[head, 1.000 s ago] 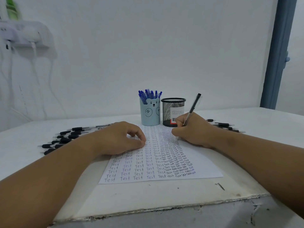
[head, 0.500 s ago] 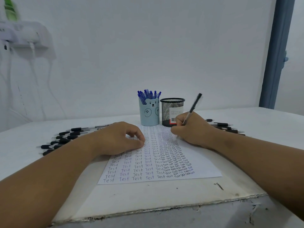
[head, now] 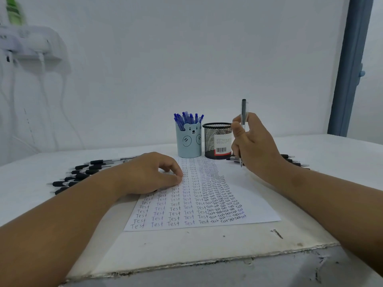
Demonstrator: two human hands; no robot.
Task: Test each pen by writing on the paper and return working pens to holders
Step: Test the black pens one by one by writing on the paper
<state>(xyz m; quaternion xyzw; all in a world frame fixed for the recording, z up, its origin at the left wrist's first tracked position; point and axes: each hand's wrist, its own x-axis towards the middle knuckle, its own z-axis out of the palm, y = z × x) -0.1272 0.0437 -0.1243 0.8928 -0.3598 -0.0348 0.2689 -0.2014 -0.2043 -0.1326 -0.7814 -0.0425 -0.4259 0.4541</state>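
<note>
A white paper [head: 255,199] covered in rows of "Test" lies in the middle of the table. My left hand [head: 149,175] rests on its upper left part with fingers curled, pinning it down. My right hand [head: 253,146] is raised above the paper's far right corner and holds a black pen [head: 243,112] upright, tip down. Right beside that hand stands a black mesh holder [head: 215,139]. A light blue bear holder [head: 189,141] full of blue pens stands left of the mesh one.
Several black pens [head: 83,172] lie in a fan on the table left of my left hand. More black pens [head: 294,161] lie behind my right wrist. The table's chipped front edge [head: 207,264] runs below the paper. A wall stands close behind the holders.
My right hand has lifted off the paper and turned the pen from a writing slant to upright, beside the mesh holder. My left hand stays on the paper.
</note>
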